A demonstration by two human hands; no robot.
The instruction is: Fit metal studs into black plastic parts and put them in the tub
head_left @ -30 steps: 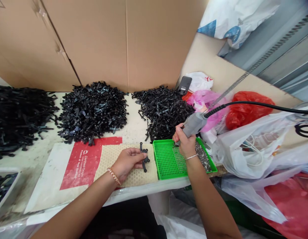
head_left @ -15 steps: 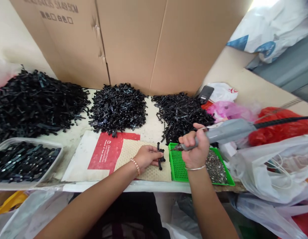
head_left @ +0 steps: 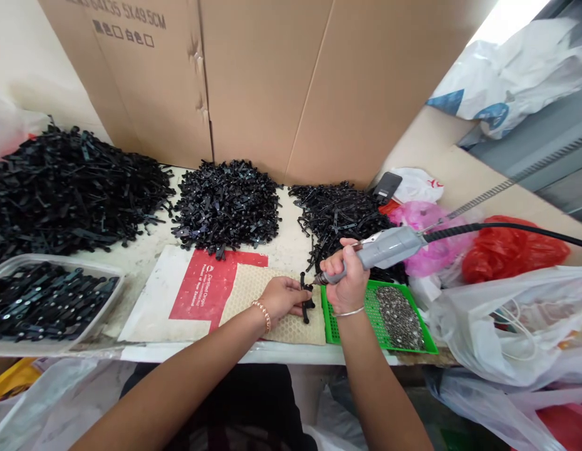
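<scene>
My left hand (head_left: 282, 297) pinches a small black plastic part (head_left: 305, 312) with several arms, over the textured beige mat (head_left: 253, 285). My right hand (head_left: 349, 282) is wrapped round a grey electric screwdriver (head_left: 389, 246), tilted down to the left. Its tip is at the black part, close to my left fingertips; whether it touches a screw is too small to tell. Beneath my right hand lies a green perforated tray (head_left: 335, 326), with a heap of small metal screws (head_left: 400, 316) in its right side.
Three heaps of black parts stand behind: a left heap (head_left: 69, 194), a middle heap (head_left: 227, 207) and a right heap (head_left: 342, 216). A clear tub (head_left: 113, 294) of black pieces sits at left. Cardboard (head_left: 257, 81) stands behind; plastic bags (head_left: 507, 313) crowd the right. The screwdriver's black cable (head_left: 516, 227) runs right.
My right hand has brought the screwdriver left, from over the green tray to the black part. My left hand keeps its hold on the part. The camera view has shifted slightly.
</scene>
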